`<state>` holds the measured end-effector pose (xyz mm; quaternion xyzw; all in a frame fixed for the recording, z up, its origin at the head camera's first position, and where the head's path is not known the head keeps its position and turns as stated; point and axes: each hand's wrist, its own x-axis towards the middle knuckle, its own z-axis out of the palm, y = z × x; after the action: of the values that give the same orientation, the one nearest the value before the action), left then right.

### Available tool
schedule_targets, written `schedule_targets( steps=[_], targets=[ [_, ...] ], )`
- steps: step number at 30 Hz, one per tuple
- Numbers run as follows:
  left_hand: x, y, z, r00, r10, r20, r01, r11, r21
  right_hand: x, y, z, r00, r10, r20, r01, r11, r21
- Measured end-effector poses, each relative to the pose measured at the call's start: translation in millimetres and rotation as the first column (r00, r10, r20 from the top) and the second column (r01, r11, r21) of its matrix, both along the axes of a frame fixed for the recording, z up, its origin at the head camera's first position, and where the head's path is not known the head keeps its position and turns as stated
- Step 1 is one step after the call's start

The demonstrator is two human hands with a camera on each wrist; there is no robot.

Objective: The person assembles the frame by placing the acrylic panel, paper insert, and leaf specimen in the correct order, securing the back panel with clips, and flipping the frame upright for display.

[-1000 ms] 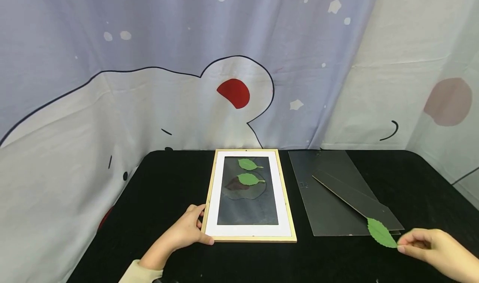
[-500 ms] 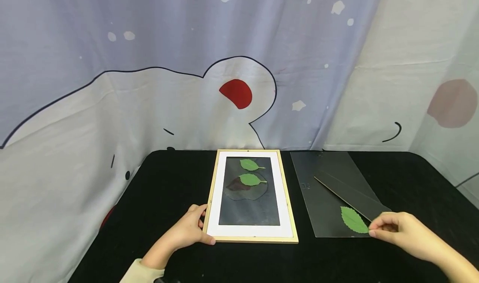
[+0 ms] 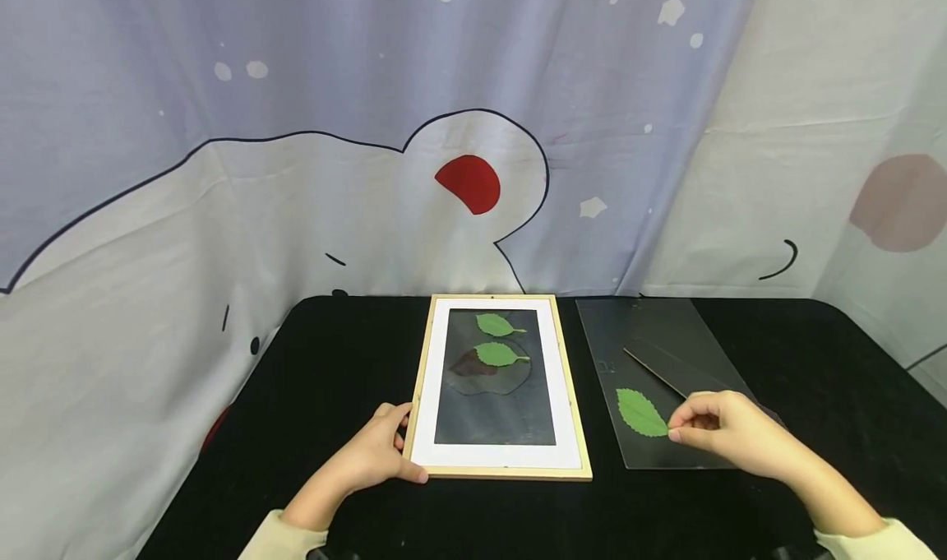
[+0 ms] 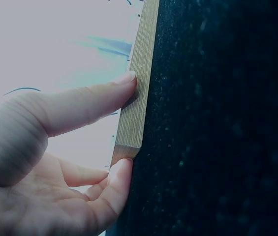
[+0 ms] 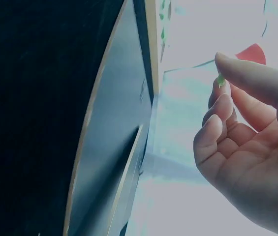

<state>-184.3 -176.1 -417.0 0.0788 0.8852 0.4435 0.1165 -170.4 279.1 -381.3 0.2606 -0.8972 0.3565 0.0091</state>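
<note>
So the loose green leaf has just slid further left and is now over the dark board, closer to the wooden frame than half a second ago. Can't tell how high it hangs. The right hand has its stem pinched between thumb and finger, blade pointing away, and a pale cuff has come into view behind it. That hand now covers part of the raised flap on the board. What it means, I'd say: less of a gap to the wooden frame, where two similar leaves lie inside the white mat. The left hand hasn't budged, thumb and fingers clamped round the frame's near left corner. All of it's on a black tabletop, patterned curtain behind.
</note>
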Motion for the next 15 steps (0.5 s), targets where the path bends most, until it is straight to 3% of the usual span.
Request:
schedule_targets(
  steps=[15],
  targets=[
    [0.1,0.6,0.1,1.000,0.000,-0.005,0.000,1.000,0.002,-28.8,-60.7,9.2,0.999,0.016,0.052,-0.016,1.000,0.000]
  ],
)
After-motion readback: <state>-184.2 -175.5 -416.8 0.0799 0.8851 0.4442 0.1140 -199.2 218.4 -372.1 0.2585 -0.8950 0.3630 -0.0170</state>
